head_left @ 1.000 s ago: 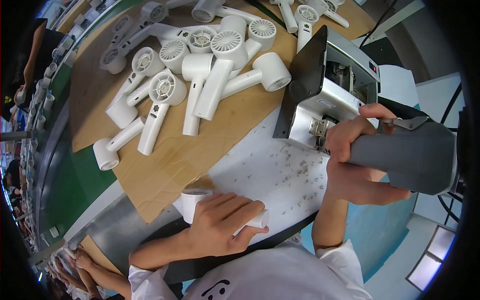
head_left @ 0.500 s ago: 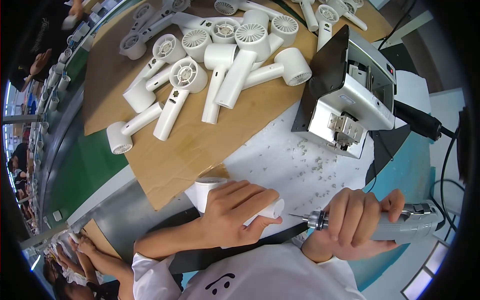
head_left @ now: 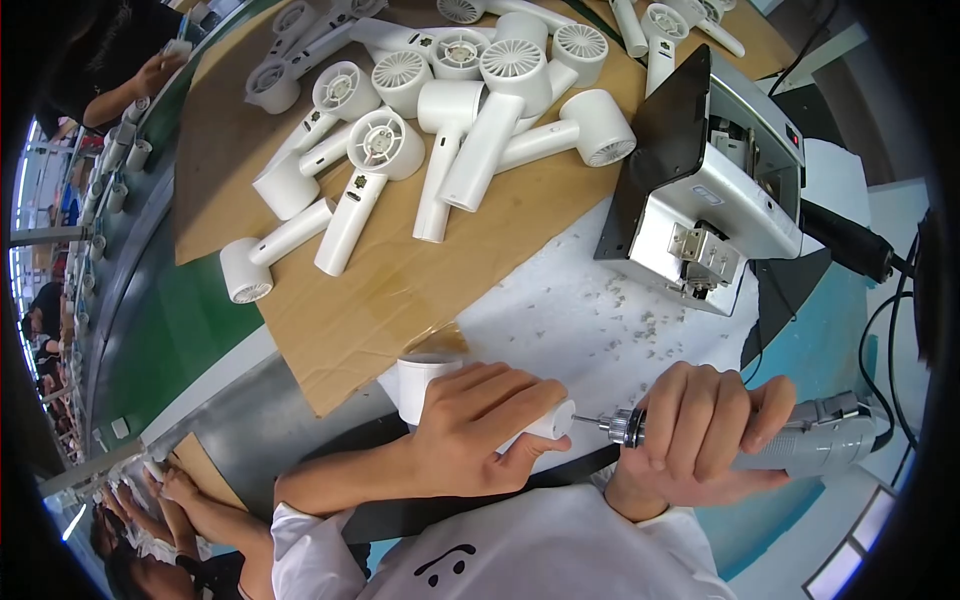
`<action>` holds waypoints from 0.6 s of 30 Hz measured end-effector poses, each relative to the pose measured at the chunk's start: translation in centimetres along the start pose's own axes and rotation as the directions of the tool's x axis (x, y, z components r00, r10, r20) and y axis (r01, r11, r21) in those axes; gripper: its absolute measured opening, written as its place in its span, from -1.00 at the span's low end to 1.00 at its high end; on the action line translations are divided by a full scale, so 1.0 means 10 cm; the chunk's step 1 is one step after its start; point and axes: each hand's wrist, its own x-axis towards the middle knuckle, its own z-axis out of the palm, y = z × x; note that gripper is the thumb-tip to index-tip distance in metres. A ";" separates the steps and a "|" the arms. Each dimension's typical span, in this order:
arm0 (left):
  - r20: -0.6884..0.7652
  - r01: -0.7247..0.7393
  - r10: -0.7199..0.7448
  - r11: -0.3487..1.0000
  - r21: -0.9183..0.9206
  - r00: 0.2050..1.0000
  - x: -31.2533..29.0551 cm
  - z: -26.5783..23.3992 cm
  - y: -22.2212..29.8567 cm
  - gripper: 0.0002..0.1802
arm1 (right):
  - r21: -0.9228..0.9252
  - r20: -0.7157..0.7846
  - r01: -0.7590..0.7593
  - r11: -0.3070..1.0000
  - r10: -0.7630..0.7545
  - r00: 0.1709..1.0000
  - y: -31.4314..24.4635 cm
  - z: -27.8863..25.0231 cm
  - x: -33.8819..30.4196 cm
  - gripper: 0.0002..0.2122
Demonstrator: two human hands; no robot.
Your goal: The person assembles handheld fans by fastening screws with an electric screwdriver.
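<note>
My left hand (head_left: 480,430) is closed round the handle of a white handheld fan (head_left: 418,385), its round head sticking out to the left of my fingers. The end of the handle points right, toward the tool. In my right hand (head_left: 700,430) is a grey electric screwdriver (head_left: 820,440), held level with its bit pointing left. The thin bit's tip meets the end face of the fan handle; whether a screw sits there is too small to tell.
Several white handheld fans (head_left: 385,150) lie piled on brown cardboard (head_left: 390,310) ahead. A silver and black screw feeder (head_left: 700,190) stands at right, small screws (head_left: 640,330) scattered on the white sheet before it. A green conveyor (head_left: 190,340) runs at left, with people beyond it.
My right hand has brought the screwdriver left, so its bit, earlier apart from the fan handle, now reaches the handle's end. My left hand keeps its hold. The view has shifted slightly.
</note>
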 end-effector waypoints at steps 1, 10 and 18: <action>-0.011 -0.009 0.009 1.000 0.000 1.000 0.00 0.00 0.00 -0.69 | 0.010 -0.011 0.004 1.000 -0.004 1.000 0.01 -0.01 -0.02 -0.59; 0.012 0.048 -0.048 0.998 -0.032 0.999 0.02 -0.01 0.05 -0.66 | 0.022 0.008 0.048 0.999 -0.049 0.999 -0.05 0.01 -0.09 -0.59; 0.023 -0.018 0.020 0.997 -0.070 1.000 0.02 -0.01 0.00 -0.69 | 0.088 0.064 -0.021 0.996 0.015 0.998 -0.02 -0.02 0.03 -0.60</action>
